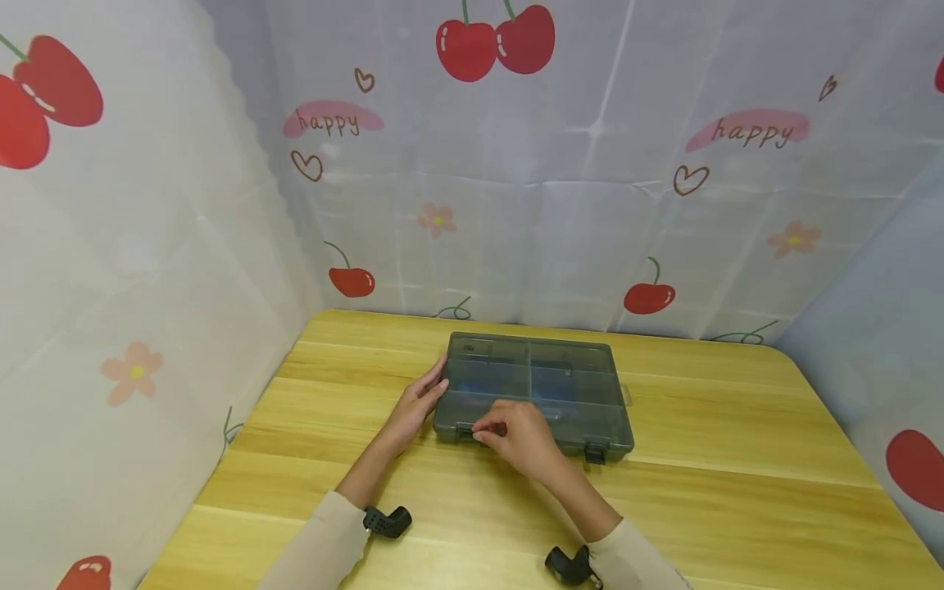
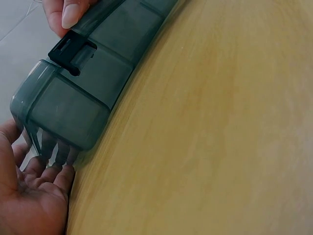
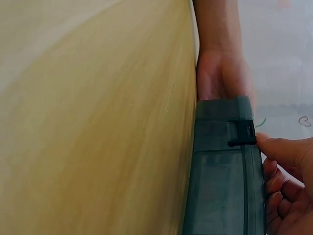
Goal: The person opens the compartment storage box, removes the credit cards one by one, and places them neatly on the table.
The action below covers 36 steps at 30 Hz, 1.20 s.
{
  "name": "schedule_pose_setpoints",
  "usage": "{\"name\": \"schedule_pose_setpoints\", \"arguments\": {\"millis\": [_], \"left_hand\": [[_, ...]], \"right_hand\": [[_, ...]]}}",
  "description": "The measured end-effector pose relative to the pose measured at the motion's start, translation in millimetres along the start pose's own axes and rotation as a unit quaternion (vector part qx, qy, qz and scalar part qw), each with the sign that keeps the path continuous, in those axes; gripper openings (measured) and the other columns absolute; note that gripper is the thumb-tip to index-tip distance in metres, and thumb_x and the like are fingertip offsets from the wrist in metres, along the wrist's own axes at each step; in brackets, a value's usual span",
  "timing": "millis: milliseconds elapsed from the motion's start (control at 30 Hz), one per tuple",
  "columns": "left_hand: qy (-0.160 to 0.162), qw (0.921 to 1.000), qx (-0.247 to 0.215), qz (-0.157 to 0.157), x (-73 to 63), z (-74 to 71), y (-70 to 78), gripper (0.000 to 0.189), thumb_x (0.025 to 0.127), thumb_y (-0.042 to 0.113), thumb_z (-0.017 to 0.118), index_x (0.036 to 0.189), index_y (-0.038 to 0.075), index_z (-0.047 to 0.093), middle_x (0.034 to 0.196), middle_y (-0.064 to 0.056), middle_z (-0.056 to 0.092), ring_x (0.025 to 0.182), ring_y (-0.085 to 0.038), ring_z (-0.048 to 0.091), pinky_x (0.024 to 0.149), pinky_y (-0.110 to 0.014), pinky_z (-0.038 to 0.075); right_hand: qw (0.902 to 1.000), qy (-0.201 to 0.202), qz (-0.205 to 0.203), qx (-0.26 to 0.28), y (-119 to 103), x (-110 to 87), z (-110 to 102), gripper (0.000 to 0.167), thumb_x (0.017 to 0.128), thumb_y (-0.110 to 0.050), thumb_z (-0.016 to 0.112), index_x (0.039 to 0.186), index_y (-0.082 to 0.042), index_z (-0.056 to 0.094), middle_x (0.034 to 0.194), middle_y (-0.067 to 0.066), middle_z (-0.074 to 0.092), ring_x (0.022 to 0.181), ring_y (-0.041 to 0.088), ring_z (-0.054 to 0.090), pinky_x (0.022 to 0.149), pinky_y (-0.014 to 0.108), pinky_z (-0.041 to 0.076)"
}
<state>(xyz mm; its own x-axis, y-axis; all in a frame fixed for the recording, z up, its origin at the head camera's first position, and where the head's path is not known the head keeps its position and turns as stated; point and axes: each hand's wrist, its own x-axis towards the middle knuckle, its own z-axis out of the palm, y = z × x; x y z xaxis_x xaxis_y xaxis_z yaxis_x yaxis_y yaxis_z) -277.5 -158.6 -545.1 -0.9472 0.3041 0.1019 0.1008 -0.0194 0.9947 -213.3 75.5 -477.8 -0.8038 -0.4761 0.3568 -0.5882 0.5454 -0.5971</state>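
Note:
A dark translucent plastic storage box (image 1: 583, 401) lies flat on the wooden table, lid down, dividers showing through it. My left hand (image 1: 415, 411) rests against the box's left side, fingers stretched along it. In the left wrist view, the fingers of that left hand (image 2: 36, 196) show through the box's corner. At the front edge, my right hand (image 1: 519, 434) has its thumb and index finger pinched at the left latch (image 1: 465, 430). The right wrist view shows the thumb tip right at the black latch (image 3: 243, 132). A second latch (image 1: 594, 453) juts out at the front right.
The wooden table (image 1: 708, 410) reaches around the box on all sides. White cloth with printed cherries and flowers (image 1: 509, 238) hangs behind it and along both sides. Small black cameras (image 1: 387, 521) are worn at both wrists. Bluish shapes show inside the box.

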Motion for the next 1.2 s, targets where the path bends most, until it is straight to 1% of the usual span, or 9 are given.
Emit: {"name": "schedule_pose_setpoints", "arguments": {"millis": [233, 433, 700, 933, 1200], "left_hand": [[0.000, 1.0000, -0.003, 0.004, 0.1, -0.7, -1.6, 0.061, 0.107, 0.035, 0.052, 0.162, 0.022, 0.028, 0.168, 0.005, 0.016, 0.154, -0.020, 0.015, 0.124, -0.047, 0.022], [0.000, 1.0000, -0.005, 0.000, -0.4, -0.9, -2.1, 0.061, 0.107, 0.036, 0.053, 0.161, 0.024, 0.028, 0.168, 0.008, 0.017, 0.154, -0.017, 0.016, 0.124, -0.044, 0.023], [-0.001, 1.0000, -0.007, 0.004, 0.3, -0.6, -2.5, 0.060, 0.107, 0.034, 0.053, 0.161, 0.024, 0.029, 0.168, 0.007, 0.017, 0.154, -0.016, 0.015, 0.124, -0.045, 0.022], [-0.002, 1.0000, -0.008, 0.000, 1.0, -0.3, -1.9, 0.060, 0.107, 0.036, 0.053, 0.161, 0.027, 0.030, 0.167, 0.010, 0.018, 0.153, -0.013, 0.017, 0.124, -0.043, 0.024], [-0.004, 1.0000, -0.006, 0.003, 0.7, 0.4, -0.6, 0.060, 0.107, 0.035, 0.052, 0.162, 0.024, 0.028, 0.168, 0.008, 0.017, 0.153, -0.015, 0.016, 0.124, -0.046, 0.023]], "right_hand": [[0.9998, 0.008, 0.013, -0.010, -2.8, 0.7, 2.9, 0.004, 0.084, -0.010, 0.083, 0.086, -0.013, 0.082, 0.072, -0.011, 0.061, 0.058, 0.001, 0.046, 0.050, 0.021, 0.043], [0.9995, 0.015, 0.026, -0.013, -3.9, 1.3, 5.0, 0.008, 0.082, -0.008, 0.084, 0.083, -0.015, 0.082, 0.071, -0.012, 0.060, 0.058, 0.002, 0.046, 0.050, 0.021, 0.043], [0.9995, 0.016, 0.024, -0.009, -4.3, 2.2, 3.7, 0.008, 0.082, -0.007, 0.084, 0.084, -0.014, 0.082, 0.070, -0.011, 0.060, 0.058, 0.002, 0.046, 0.051, 0.021, 0.044], [0.9998, 0.013, 0.018, -0.004, -2.4, 2.5, 2.8, 0.005, 0.084, -0.008, 0.083, 0.084, -0.012, 0.082, 0.071, -0.011, 0.060, 0.058, 0.002, 0.046, 0.051, 0.020, 0.044], [0.9997, 0.009, 0.020, 0.006, -1.0, 2.7, 2.5, 0.005, 0.084, -0.008, 0.083, 0.085, -0.013, 0.082, 0.073, -0.011, 0.062, 0.058, 0.001, 0.047, 0.051, 0.020, 0.044]]}}
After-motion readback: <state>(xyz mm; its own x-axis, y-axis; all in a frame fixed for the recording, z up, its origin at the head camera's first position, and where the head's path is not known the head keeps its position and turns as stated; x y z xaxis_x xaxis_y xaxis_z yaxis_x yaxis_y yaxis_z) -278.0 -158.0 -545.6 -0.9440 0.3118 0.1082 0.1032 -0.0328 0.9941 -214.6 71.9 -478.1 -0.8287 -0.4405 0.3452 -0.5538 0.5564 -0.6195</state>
